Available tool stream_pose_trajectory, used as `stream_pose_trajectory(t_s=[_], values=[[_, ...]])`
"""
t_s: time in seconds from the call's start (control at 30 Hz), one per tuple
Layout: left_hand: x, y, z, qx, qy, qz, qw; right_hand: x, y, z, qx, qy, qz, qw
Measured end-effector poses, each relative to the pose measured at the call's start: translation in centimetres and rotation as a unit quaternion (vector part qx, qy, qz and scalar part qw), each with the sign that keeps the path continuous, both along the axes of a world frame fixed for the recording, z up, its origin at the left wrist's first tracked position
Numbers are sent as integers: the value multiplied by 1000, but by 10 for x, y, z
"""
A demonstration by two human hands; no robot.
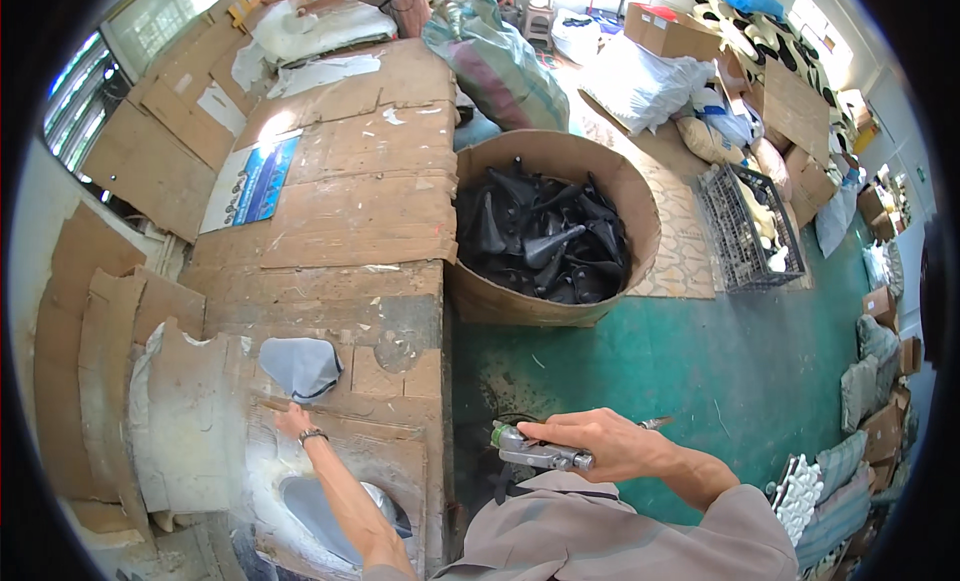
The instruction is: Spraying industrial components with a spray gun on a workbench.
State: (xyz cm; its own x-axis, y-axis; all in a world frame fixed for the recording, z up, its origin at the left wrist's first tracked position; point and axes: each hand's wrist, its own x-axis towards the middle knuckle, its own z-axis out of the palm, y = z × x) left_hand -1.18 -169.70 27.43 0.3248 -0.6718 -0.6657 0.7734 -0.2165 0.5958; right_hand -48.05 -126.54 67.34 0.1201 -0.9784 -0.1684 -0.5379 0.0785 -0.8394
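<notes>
Grey saddle cover (300, 367) lies on the cardboard-topped workbench (350, 221) in the lower left of the frame, just above the left hand (294, 419), whose fingertips reach to its lower edge; whether the fingers are spread or pinching the fabric cannot be told at this size. The right hand (600, 444), low and centre, is wrapped tight around a metal spray gun (535, 452), nozzle pointing left toward the bench. By the look of it, the step in hand is fetching the cover for gluing; the next move calls for a firm grip on its edge and bringing the gun to bear. A second grey cover (320, 511) lies below, under the left forearm. One round cardboard bin (640, 231) in the centre holds many black saddle shells (545, 243), too tangled to count. One black wire crate (750, 231) stands to its right.
</notes>
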Motion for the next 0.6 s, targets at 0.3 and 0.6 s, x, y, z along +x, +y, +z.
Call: stream_pose_trajectory(t_s=[0.3,0.6], values=[[42,273,124,-51,-765,-223,602,-25,3,12,-27,-25,113,993],[53,379,82,161,-904,-219,331,-35,-5,15,-24,-149,207,967]])
